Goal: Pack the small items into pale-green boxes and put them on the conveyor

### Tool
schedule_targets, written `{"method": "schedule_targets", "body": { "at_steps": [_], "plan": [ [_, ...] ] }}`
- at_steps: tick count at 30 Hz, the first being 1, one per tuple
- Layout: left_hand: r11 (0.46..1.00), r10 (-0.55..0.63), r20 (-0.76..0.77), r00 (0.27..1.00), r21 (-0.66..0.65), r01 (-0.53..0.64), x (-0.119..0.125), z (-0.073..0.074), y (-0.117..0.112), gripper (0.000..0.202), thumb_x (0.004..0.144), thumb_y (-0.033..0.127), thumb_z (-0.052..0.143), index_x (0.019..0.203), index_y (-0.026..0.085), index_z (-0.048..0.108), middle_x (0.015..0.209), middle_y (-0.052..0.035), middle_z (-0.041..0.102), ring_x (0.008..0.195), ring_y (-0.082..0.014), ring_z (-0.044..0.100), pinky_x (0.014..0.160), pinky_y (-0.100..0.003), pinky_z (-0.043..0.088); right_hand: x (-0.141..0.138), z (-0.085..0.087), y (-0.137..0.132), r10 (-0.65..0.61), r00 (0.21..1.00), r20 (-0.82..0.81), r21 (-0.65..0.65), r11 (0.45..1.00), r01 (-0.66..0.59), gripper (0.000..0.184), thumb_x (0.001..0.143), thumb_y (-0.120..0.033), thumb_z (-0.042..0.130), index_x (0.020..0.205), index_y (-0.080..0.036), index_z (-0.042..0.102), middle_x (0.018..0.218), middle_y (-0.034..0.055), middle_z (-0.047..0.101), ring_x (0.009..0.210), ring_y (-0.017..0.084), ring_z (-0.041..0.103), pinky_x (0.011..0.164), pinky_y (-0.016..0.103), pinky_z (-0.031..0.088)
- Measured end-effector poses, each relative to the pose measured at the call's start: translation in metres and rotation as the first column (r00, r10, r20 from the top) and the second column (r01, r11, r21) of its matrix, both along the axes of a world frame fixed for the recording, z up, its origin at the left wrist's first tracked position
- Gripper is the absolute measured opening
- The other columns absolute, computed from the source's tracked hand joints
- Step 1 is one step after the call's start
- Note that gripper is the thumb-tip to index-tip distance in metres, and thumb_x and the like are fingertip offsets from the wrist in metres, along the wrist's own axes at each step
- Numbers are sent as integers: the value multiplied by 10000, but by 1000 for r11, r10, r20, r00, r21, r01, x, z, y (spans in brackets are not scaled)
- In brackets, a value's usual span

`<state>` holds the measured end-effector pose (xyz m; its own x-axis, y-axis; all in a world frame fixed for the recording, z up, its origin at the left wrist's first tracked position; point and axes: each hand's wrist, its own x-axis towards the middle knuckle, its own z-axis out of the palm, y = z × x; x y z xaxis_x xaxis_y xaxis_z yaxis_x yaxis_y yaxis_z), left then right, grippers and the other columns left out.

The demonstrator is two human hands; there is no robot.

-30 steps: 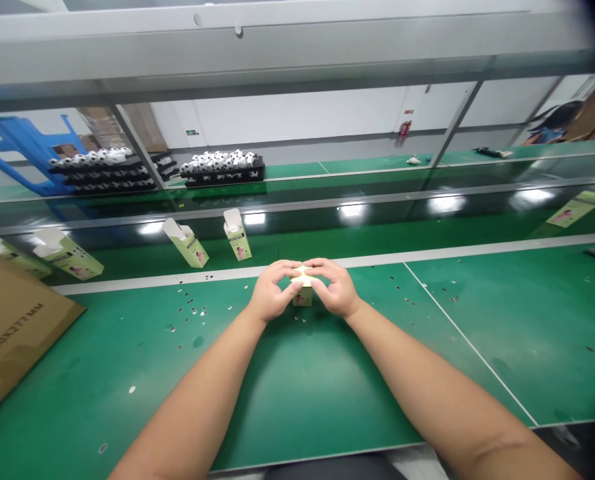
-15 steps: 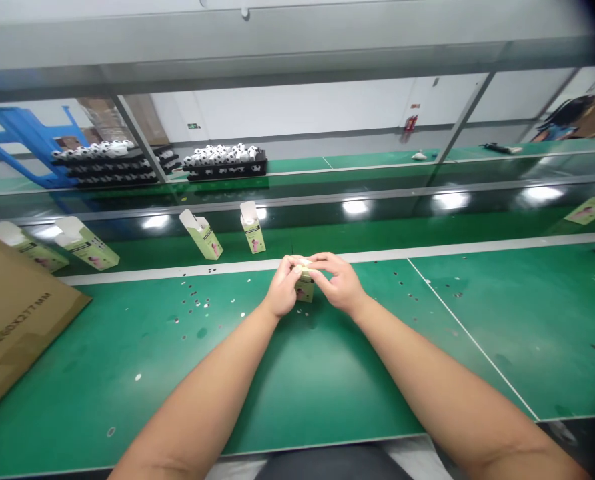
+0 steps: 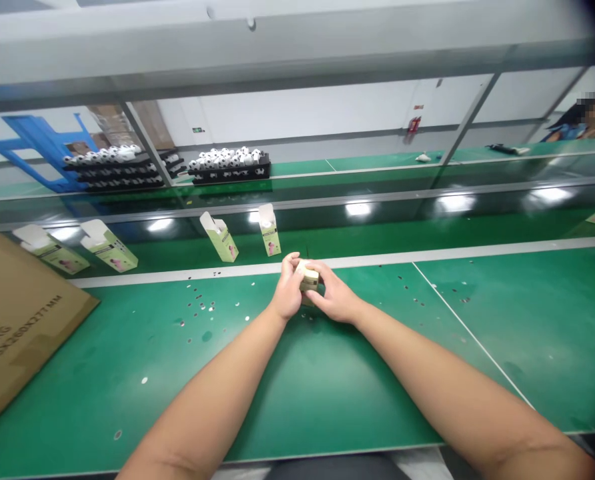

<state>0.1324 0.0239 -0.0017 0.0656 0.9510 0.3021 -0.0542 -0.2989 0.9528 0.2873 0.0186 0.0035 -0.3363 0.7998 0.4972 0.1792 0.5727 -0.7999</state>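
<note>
Both hands are closed around a small light green carton [image 3: 309, 276] over the near green work surface, in the middle of the view. My left hand [image 3: 287, 291] grips its left side, with the thumb near the top edge. From the right, my right hand [image 3: 336, 297] holds it with fingers over the upper edge and the thumb lower on the front. The carton's top looks closed, and fingers cover much of its sides. Beyond the hands, a carton with a raised white flap [image 3: 270, 231] stands on the dark green belt [image 3: 327, 233], beside another open-topped carton [image 3: 220, 239].
Two more open cartons, one in front [image 3: 110, 247], stand farther left on the belt. A large brown cardboard box [image 3: 22, 327] occupies the left. Small dots [image 3: 202, 307] litter the work surface. Black trays of football-patterned items [image 3: 230, 165] sit behind. A person [image 3: 585, 120] is at far right.
The cartons on the belt have shifted right. My right hand's fingers have moved from the carton's top onto its side, and the carton's top now shows more.
</note>
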Motion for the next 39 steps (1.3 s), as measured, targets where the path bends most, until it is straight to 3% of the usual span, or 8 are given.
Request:
{"method": "schedule_targets", "body": {
  "at_steps": [6, 10, 15, 17, 20, 23, 33, 39],
  "plan": [
    [808, 589, -128, 798, 104, -580, -41, 11, 76, 660, 793, 439, 661, 1334, 184, 382, 1430, -165, 348, 1372, -283, 306, 1109, -416, 306, 46, 9, 92, -505, 861, 62, 25, 863, 504, 611, 780, -250, 582, 1371, -199, 437, 1257, 125, 582, 1097, 268, 576, 1005, 478, 426],
    [900, 399, -192, 897, -107, -423, -40, 31, 118, 651, 805, 511, 631, 1334, 206, 406, 1381, -171, 428, 1193, -297, 508, 850, -381, 518, 80, 10, 142, -613, 764, 203, -54, 772, 634, 667, 759, -208, 543, 1407, -191, 386, 1275, 152, 564, 1111, 296, 580, 980, 497, 453],
    [948, 268, -167, 949, -131, -290, -23, 28, 114, 463, 903, 557, 447, 1201, 213, 533, 984, -92, 624, 762, -204, 626, 635, -324, 524, 74, 11, 123, -692, 711, 125, 164, 721, 674, 680, 782, -273, 548, 1425, -155, 362, 1476, 165, 360, 1387, 320, 314, 1133, 540, 280],
    [955, 272, -124, 954, -90, -284, -15, 18, 97, 449, 927, 556, 390, 1202, 230, 533, 966, -69, 630, 803, -198, 627, 709, -323, 519, 50, 9, 102, -658, 752, -40, 228, 726, 648, 621, 834, -330, 507, 1418, -163, 379, 1503, 133, 331, 1413, 287, 271, 1170, 503, 233],
    [974, 228, -10, 974, -3, -228, 3, 3, 67, 354, 947, 481, 393, 1143, 228, 545, 1035, -48, 631, 955, -188, 600, 853, -308, 478, 1, 0, 73, -342, 898, -275, -80, 939, 334, 476, 897, -411, 421, 1323, -213, 495, 1326, 96, 552, 1215, 241, 532, 1046, 426, 426],
    [987, 158, 36, 987, -17, -158, 18, -5, 45, 290, 945, 439, 411, 1096, 217, 520, 994, -33, 619, 900, -169, 592, 822, -290, 470, -36, -10, 54, -265, 837, -480, -384, 921, 71, 422, 914, -483, 368, 1137, -216, 607, 1101, 63, 672, 1021, 230, 625, 894, 380, 507],
    [992, 27, 168, 985, -129, -5, 23, 13, 36, 260, 931, 297, 357, 1046, 196, 567, 890, -18, 627, 808, -154, 587, 728, -260, 470, -43, 4, 37, -328, 818, -472, -599, 801, -24, 345, 803, -280, 485, 1138, -251, 564, 915, 13, 679, 833, 204, 637, 692, 302, 517],
    [999, -34, 162, 986, 37, 28, 10, 13, 44, 222, 754, 143, 575, 966, 209, 577, 958, -8, 609, 906, -151, 593, 869, -289, 469, -40, 5, 45, -274, 785, -555, -332, 939, 92, 209, 719, -159, 537, 904, -227, 608, 1045, 14, 641, 982, 185, 612, 897, 326, 487]
  ]
}}
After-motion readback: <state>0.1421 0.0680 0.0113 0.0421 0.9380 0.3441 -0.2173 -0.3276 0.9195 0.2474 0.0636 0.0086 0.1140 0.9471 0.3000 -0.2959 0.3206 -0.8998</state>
